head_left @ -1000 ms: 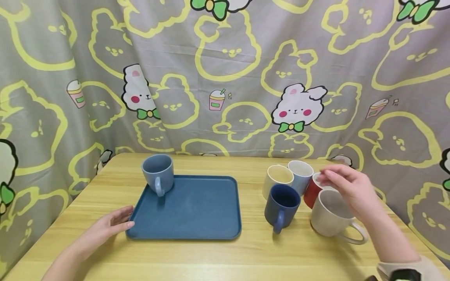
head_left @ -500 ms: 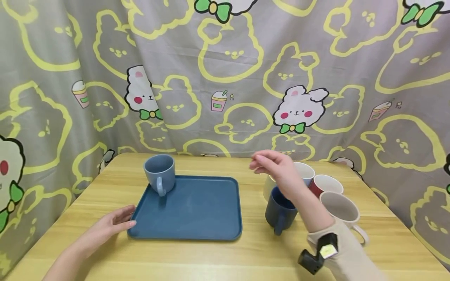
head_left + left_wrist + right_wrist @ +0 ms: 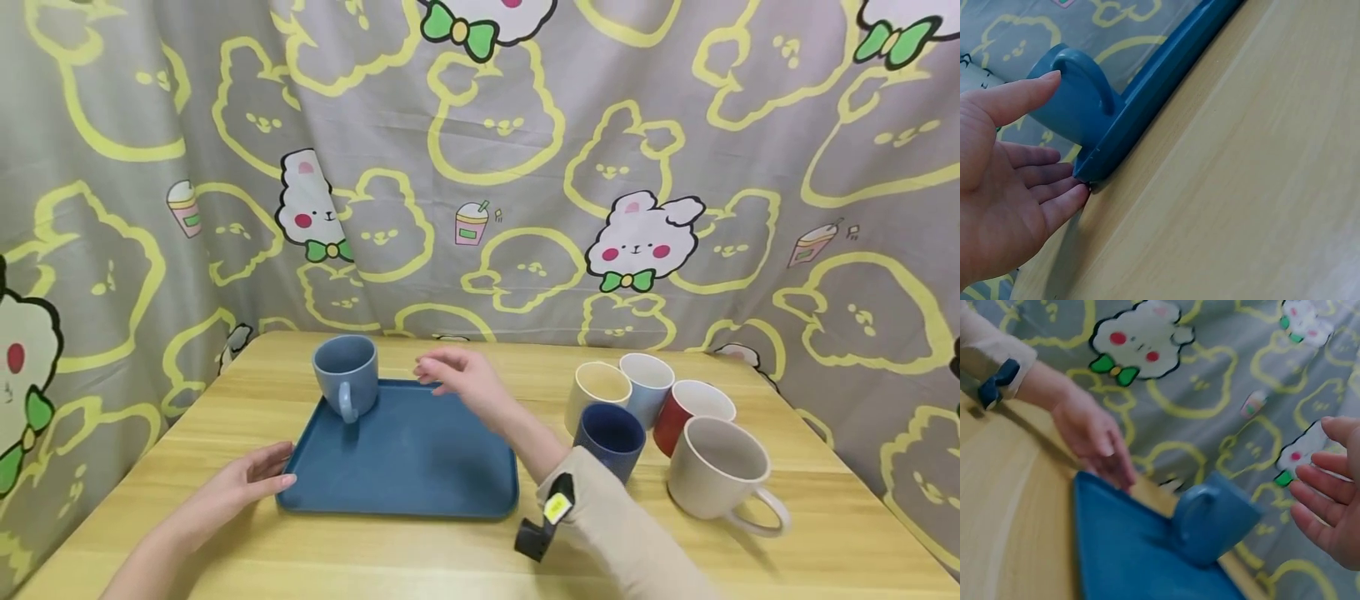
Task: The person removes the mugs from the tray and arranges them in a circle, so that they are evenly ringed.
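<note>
A grey-blue mug (image 3: 352, 379) stands on the far left corner of the blue tray (image 3: 420, 467), its handle toward me. My left hand (image 3: 251, 483) rests beside the tray's left edge; in the left wrist view its fingertips meet the tray's corner. Thumb and fingers are spread apart, holding nothing. Over the tray's far side hovers my right hand (image 3: 468, 379), to the right of that mug. Its fingers are loosely bent with nothing in them, and in the right wrist view this hand (image 3: 1335, 494) is clear of the mug (image 3: 1216, 519).
Several mugs cluster right of the tray: yellow (image 3: 600, 387), light blue (image 3: 647, 387), red (image 3: 678, 425), navy (image 3: 615, 437) and a large beige one (image 3: 708, 475). They stand on the wooden table (image 3: 420, 558). A patterned curtain (image 3: 517, 200) hangs behind.
My right hand has swept left, from above the red and beige mugs to above the tray's far side, empty throughout. The left hand stays at the tray's edge; the view has tilted slightly.
</note>
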`<state>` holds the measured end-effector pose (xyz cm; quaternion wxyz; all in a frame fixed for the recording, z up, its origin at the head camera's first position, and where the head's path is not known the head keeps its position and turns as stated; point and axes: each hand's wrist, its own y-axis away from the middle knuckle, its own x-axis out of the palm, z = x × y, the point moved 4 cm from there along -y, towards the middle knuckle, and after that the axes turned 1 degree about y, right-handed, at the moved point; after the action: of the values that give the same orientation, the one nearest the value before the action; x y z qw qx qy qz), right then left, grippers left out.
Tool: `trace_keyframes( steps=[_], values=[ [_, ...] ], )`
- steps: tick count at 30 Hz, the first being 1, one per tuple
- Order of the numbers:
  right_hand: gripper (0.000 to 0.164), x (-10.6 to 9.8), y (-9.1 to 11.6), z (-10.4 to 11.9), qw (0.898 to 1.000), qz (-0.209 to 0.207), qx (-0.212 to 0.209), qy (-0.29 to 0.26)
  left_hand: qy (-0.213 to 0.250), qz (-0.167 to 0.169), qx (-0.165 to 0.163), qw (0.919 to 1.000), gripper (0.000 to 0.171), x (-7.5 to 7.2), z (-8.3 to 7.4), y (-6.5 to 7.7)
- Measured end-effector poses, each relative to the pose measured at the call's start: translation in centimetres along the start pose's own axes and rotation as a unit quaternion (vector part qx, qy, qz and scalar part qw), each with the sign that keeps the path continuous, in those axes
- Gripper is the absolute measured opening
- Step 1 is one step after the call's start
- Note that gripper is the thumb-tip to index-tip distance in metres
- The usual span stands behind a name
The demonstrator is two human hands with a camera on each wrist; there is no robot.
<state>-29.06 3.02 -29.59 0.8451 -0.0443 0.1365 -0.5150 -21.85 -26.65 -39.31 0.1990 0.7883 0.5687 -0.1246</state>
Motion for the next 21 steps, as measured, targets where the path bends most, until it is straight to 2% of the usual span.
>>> trace_keyframes(
  steps=[6, 13, 21],
  values=[
    [0.034, 3.6, -1.4, -3.0, 0.999, 0.017, 0.034, 0.004, 0.002, 0.001, 0.001, 1.0000, 0.071, 0.1, 0.0, 0.1],
    [0.033, 6.9, -2.4, -6.5, 0.997, 0.016, 0.067, 0.023, 0.004, -0.001, -0.001, 1.0000, 0.071, 0.0, 0.1, -0.1],
    [0.026, 9.4, -2.6, -8.0, 0.995, 0.014, 0.095, 0.004, 0.008, 0.004, 0.002, 1.0000, 0.071, 0.0, 0.3, 0.1]
  ],
)
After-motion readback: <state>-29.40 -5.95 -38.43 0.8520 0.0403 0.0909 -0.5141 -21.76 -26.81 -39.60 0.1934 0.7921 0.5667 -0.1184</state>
